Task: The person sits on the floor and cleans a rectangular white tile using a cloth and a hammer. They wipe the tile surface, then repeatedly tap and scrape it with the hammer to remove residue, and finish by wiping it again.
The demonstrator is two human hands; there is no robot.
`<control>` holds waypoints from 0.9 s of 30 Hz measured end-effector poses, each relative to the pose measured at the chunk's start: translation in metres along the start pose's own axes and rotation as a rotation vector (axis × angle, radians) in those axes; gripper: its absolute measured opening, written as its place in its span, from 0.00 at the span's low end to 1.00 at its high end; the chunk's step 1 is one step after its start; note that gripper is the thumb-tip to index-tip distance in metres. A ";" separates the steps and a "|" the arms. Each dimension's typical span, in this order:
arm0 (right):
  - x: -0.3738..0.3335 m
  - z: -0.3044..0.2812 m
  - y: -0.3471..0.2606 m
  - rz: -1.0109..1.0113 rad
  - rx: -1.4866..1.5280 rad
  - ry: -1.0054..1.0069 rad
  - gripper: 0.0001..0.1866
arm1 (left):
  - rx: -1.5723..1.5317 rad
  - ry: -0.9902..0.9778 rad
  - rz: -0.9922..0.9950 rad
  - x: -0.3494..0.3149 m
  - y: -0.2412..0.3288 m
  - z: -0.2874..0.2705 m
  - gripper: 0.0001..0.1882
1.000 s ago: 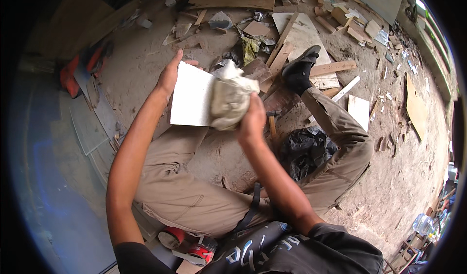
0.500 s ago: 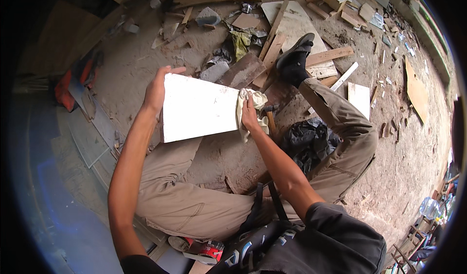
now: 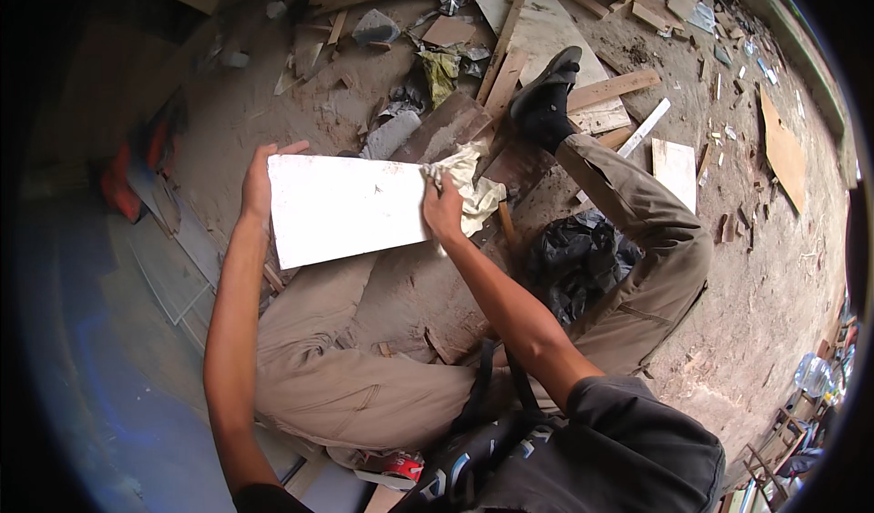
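A flat white board (image 3: 350, 211) with a few dark specks is held up above my bent leg. My left hand (image 3: 259, 183) grips its left edge, with the fingers behind the board and partly hidden. At the opposite end my right hand (image 3: 443, 211) is closed on a crumpled cream cloth (image 3: 472, 185), pressed against the board's right edge. Part of the cloth hangs out beyond that hand. Just right of the cloth, a narrow wooden stick (image 3: 507, 228) shows on the ground.
A black plastic bag (image 3: 585, 256) lies between my legs. Wood planks (image 3: 614, 89), broken blocks (image 3: 391, 136) and scraps litter the dirt floor ahead. A red-and-black item (image 3: 121, 185) and a glass-like pane (image 3: 171, 272) are at left. A red can (image 3: 401, 466) sits near my hip.
The board has shifted left and slightly down with both hands. My right hand has turned with the cloth, which now spreads out farther to the right.
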State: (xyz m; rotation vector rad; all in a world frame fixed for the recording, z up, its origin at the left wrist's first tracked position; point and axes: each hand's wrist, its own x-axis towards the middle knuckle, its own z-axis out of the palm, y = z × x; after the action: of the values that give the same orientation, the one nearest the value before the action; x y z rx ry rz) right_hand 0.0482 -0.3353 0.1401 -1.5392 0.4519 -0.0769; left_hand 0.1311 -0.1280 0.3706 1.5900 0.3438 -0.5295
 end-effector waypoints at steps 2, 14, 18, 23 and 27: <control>-0.026 0.020 -0.045 -0.064 0.149 -0.127 0.22 | 0.003 -0.010 -0.013 0.001 -0.002 -0.006 0.36; -0.003 -0.023 -0.029 -0.065 -0.040 -0.141 0.15 | -0.018 0.011 0.012 -0.009 0.008 0.018 0.35; 0.006 -0.028 -0.016 -0.105 0.093 -0.058 0.12 | 0.022 -0.020 0.028 -0.001 0.009 0.017 0.35; 0.004 -0.045 -0.021 0.640 1.135 0.011 0.19 | 0.025 -0.016 0.031 -0.001 0.011 0.023 0.34; -0.012 -0.066 -0.050 0.434 1.444 -0.156 0.25 | 0.050 -0.016 0.050 -0.001 0.010 0.014 0.34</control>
State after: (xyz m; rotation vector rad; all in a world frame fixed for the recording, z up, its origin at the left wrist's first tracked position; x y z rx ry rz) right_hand 0.0268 -0.3955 0.1937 -0.0174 0.4254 0.0568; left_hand 0.1335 -0.1431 0.3796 1.6378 0.2797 -0.5161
